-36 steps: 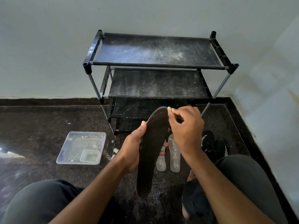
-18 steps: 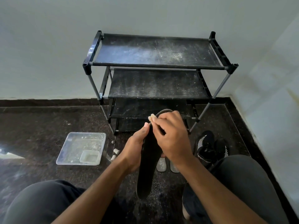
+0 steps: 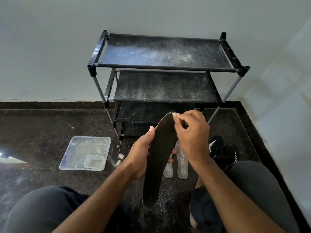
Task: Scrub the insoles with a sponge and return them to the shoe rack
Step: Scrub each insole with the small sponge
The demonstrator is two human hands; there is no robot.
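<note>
My left hand (image 3: pixel 142 153) grips a long black insole (image 3: pixel 159 158) round its middle, holding it upright in front of me. My right hand (image 3: pixel 193 137) pinches a small pale sponge (image 3: pixel 174 114) against the insole's top end. Two pale translucent insoles (image 3: pixel 181 163) lie side by side on the dark floor behind the black one, partly hidden by it and my hands. The black shoe rack (image 3: pixel 161 68) stands against the wall, its dusty shelves bare.
A clear plastic tray (image 3: pixel 80 153) holding a small square container (image 3: pixel 94 161) sits on the floor at left. Small white bits (image 3: pixel 120 158) lie beside it. A pair of black shoes (image 3: pixel 220 151) rests at right, near the side wall. My knees frame the bottom.
My right hand swept the sponge left across the insole's top half a second ago, and now it is back at the right with the insole's face turned towards me again.
</note>
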